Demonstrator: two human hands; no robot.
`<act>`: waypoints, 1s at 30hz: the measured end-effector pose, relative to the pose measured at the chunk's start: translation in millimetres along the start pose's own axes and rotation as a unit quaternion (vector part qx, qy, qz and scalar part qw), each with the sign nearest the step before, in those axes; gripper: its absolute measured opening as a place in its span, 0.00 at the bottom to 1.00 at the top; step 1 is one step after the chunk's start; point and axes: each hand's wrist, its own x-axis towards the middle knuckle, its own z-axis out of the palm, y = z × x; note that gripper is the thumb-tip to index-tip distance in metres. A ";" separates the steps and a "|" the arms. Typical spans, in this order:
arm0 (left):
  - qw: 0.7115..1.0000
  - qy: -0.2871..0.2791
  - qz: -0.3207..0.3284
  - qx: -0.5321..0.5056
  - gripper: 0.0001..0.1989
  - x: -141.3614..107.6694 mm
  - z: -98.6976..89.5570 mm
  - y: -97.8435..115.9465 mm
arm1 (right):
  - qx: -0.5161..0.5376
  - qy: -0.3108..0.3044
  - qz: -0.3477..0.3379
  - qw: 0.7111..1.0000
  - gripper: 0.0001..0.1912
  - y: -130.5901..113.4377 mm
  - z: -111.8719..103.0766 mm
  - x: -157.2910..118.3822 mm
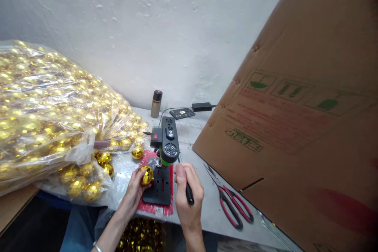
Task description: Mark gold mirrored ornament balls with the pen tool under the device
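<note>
My left hand [135, 185] is closed around a gold mirrored ball [147, 175], held over the base plate [158, 195] of a small black bench drill press [170, 138]. The ball sits just left of and below the machine's green-ringed lower end [167, 162]. My right hand [189, 193] is wrapped around a black lever handle [189, 194] at the machine's right side. A thin metal rod shows between that fist and the machine head. Under the base plate lies a red plastic sheet [142, 206].
A clear bag of gold balls [59, 106] spills onto the table at left. Red-handled scissors [233, 206] lie right, beside a large cardboard box [295, 106]. Behind stand a dark-capped bottle [156, 104], a phone-like slab [182, 113] and a power adapter [202, 106]. More gold balls [141, 236] lie below the table edge.
</note>
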 end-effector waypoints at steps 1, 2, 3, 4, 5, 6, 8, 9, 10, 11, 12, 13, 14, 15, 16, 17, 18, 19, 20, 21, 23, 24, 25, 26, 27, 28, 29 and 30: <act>0.998 0.005 0.035 0.045 0.25 1.5 -0.8 -4.2 | -0.002 -0.002 -0.003 1.000 0.15 0.0 -0.4 0.1; 0.992 0.011 0.074 0.097 0.27 2.6 -1.7 -8.9 | -0.003 -0.004 -0.007 1.000 0.15 0.0 -0.7 0.2; 0.982 0.015 0.111 0.150 0.28 3.2 -2.6 -13.7 | -0.005 -0.006 -0.010 1.000 0.14 -0.1 -1.1 0.2; 0.969 0.016 0.144 0.199 0.30 3.4 -3.4 -18.3 | -0.006 -0.007 -0.014 1.000 0.14 -0.2 -1.4 0.1; 0.955 0.011 0.173 0.241 0.30 3.1 -4.1 -22.6 | -0.006 -0.008 -0.017 1.000 0.14 -0.3 -1.7 -0.1; 0.940 -0.001 0.198 0.277 0.30 2.6 -4.7 -26.2 | -0.005 -0.009 -0.019 1.000 0.13 -0.4 -1.9 -0.3; 0.913 -0.030 0.238 0.329 0.29 1.7 -5.6 -31.5 | -0.002 -0.012 -0.024 1.000 0.13 -0.4 -2.3 -1.0; 0.901 -0.045 0.254 0.349 0.29 1.6 -6.0 -33.3 | -0.001 -0.014 -0.026 1.000 0.13 -0.3 -2.4 -1.4; 0.889 -0.059 0.269 0.365 0.28 2.0 -6.3 -34.5 | -0.001 -0.015 -0.027 1.000 0.13 0.0 -2.4 -1.8; 0.880 -0.069 0.281 0.375 0.28 2.7 -6.5 -35.4 | -0.002 -0.016 -0.029 0.999 0.13 0.4 -2.4 -2.2; 0.874 -0.075 0.292 0.382 0.28 3.7 -6.5 -36.1 | -0.003 -0.016 -0.029 0.999 0.13 0.8 -2.4 -2.6; 0.868 -0.079 0.301 0.386 0.27 4.9 -6.2 -36.6 | -0.003 -0.015 -0.030 0.999 0.12 1.4 -2.3 -2.9; 0.863 -0.081 0.310 0.391 0.27 6.1 -5.6 -37.0 | -0.002 -0.014 -0.031 0.999 0.12 1.9 -2.2 -3.1; 0.858 -0.082 0.318 0.395 0.26 7.2 -4.8 -37.2 | -0.001 -0.013 -0.031 0.999 0.12 2.3 -2.1 -3.3; 0.853 -0.083 0.324 0.401 0.26 8.1 -3.7 -37.3 | 0.000 -0.013 -0.030 0.999 0.12 2.6 -2.1 -3.4; 0.848 -0.085 0.327 0.408 0.25 8.8 -2.4 -37.2 | 0.000 -0.012 -0.030 0.999 0.12 2.8 -2.0 -3.5; 0.843 -0.090 0.327 0.418 0.25 9.3 -1.2 -36.8 | -0.001 -0.012 -0.031 0.999 0.12 2.8 -2.1 -3.6; 0.837 -0.095 0.325 0.429 0.26 9.7 0.0 -36.2 | -0.002 -0.010 -0.031 0.999 0.12 2.8 -2.1 -3.7; 0.832 -0.099 0.321 0.442 0.26 9.9 1.0 -35.5 | -0.002 -0.009 -0.031 0.999 0.12 2.8 -2.2 -4.0; 0.827 -0.100 0.316 0.454 0.27 10.1 1.8 -34.5 | -0.003 -0.007 -0.031 0.999 0.12 3.1 -2.3 -4.6; 0.819 -0.100 0.305 0.475 0.28 10.1 2.9 -32.6 | -0.003 -0.007 -0.031 0.999 0.12 4.7 -2.0 -7.0; 0.817 -0.101 0.300 0.482 0.28 9.9 3.2 -31.9 | -0.004 -0.007 -0.033 0.999 0.12 6.5 -1.5 -9.0; 0.814 -0.103 0.296 0.488 0.28 9.6 3.5 -31.3 | -0.006 -0.007 -0.037 0.999 0.12 9.0 -0.8 -11.6; 0.812 -0.107 0.293 0.493 0.28 9.2 3.8 -31.0 | -0.008 -0.004 -0.042 0.999 0.12 12.3 0.2 -14.9; 0.810 -0.110 0.290 0.498 0.27 8.7 4.1 -30.9 | -0.010 0.002 -0.048 0.999 0.12 16.3 1.5 -18.8; 0.808 -0.113 0.288 0.501 0.26 8.2 4.4 -31.0 | -0.012 0.009 -0.052 0.999 0.13 20.7 3.0 -23.2; 0.807 -0.113 0.287 0.503 0.26 7.5 4.7 -31.3 | -0.013 0.016 -0.053 0.998 0.13 25.5 4.7 -27.8; 0.807 -0.112 0.286 0.505 0.26 6.9 5.0 -31.6 | -0.013 0.024 -0.052 0.998 0.14 30.2 6.4 -32.3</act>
